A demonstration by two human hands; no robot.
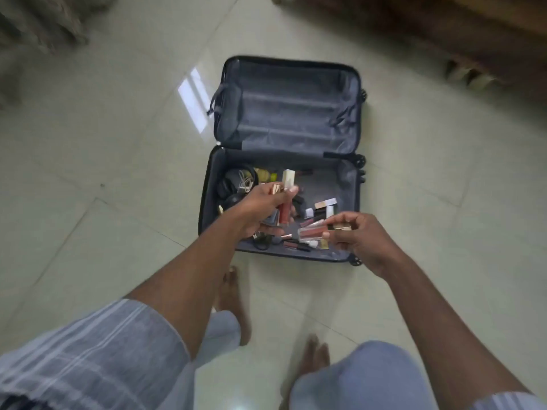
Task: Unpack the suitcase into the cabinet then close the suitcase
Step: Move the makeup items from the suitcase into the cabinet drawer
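A small dark suitcase [352,202] lies open on the tiled floor, its grey-lined lid [290,108] flat and bare. The lower half holds several cosmetics tubes, black headphones [233,184] with white cables, and a pale box [288,178]. My left hand [260,208] hovers over the case, shut on a couple of lip gloss tubes [76,213]. My right hand [358,235] is over the case's near right corner, shut on more lip gloss tubes [313,232] with gold caps.
Dark wooden furniture [473,31] runs along the top right, with a pair of sandals [470,75] beside it. A blurred brown mass [38,22] fills the top left. My bare feet [233,297] stand just in front of the suitcase.
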